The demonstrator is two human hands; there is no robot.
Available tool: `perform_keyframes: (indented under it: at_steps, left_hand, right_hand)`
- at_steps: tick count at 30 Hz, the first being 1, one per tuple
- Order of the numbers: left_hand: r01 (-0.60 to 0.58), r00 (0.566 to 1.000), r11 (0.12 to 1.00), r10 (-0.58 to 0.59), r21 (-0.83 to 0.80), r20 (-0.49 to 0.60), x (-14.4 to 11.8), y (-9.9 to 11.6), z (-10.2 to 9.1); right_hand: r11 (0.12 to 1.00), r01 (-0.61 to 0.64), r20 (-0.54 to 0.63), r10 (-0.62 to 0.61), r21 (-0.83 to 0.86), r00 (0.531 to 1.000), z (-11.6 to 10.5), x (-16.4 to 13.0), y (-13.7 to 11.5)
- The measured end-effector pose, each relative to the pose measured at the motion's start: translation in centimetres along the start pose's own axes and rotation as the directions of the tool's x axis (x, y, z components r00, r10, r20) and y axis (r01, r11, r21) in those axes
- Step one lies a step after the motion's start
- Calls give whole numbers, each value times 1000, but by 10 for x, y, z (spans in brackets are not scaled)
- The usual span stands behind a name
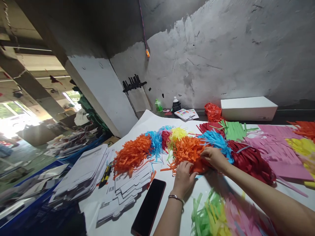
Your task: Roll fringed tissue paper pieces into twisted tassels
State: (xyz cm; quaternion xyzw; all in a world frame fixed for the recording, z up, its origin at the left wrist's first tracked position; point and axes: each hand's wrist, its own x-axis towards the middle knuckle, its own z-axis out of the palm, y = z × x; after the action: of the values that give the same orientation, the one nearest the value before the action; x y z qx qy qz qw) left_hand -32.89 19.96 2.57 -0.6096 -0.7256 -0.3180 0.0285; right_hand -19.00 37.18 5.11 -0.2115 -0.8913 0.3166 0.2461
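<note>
The left hand (183, 175) curls its fingers over the near edge of an orange fringed-paper bundle (188, 151), pinching the strips together so the loose cut ends stay gathered. The right hand (214, 157) presses on the bundle's far right side, fingers closed onto the paper; whether it grips or only steadies is hard to tell, as the fingertips sink among the strips. The bundle lies mid-table on the white sheet (147, 121), in a row with a second orange bundle (131, 155), blue fringe (218, 141) and dark red fringe (251, 160). A black phone (149, 207) lies face-up beside the left wrist, clear of the paper, next to stacked flat white cartons (128, 186).
</note>
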Motion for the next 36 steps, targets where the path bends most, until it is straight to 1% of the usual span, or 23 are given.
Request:
perform_keyframes:
  at_steps: [3,9,13,16,20,22,24,26,27,29,32,34,36]
  left_hand:
    - [-1,1000,1000,1,0,1,0,0,0]
    - [-15,1000,1000,15,-17,-3,0,0,-1]
    - [-29,999,999,29,-39,-21,0,1,0]
    - [-43,998,997,40,-62,-49,0,1,2]
    - [-92,993,990,83,-111,-79,1,3,5]
    - [-119,989,983,105,-142,-99,1,2,7]
    - [-130,985,975,106,-178,-138,1,1,6]
    - [-128,978,966,85,-223,-191,2,-1,4]
    - [-125,973,961,70,-249,-218,2,-2,3]
    - [-123,963,947,41,-298,-268,2,-3,0]
    - [-139,948,924,20,-356,-318,1,-2,-1]
    - [-150,942,911,13,-384,-337,1,-1,-1]
    - [-143,930,903,-17,-404,-368,1,-1,0]
  right_hand:
    - [999,39,-36,-40,-34,999,-5,-1,-5]
    - [990,140,-44,-141,-16,989,-11,-5,-11]
    - [978,204,-64,-206,-36,976,-12,-12,-11]
    - [958,281,-60,-284,-54,957,-8,-22,-19]
    - [915,401,-6,-401,-38,916,1,-39,-38]
    - [900,435,7,-435,-19,900,2,-44,-45]
    - [913,407,-43,-408,-18,912,-2,-45,-46]
    - [942,334,-112,-335,-31,936,-8,-43,-42]
    - [954,299,-122,-301,-37,946,-9,-42,-39]
    - [965,258,-77,-261,-50,962,-7,-40,-32]
    - [971,229,23,-227,-73,974,14,-39,-26]
    - [976,201,40,-198,-89,979,31,-37,-25]
    - [980,175,23,-174,-97,984,43,-32,-27]
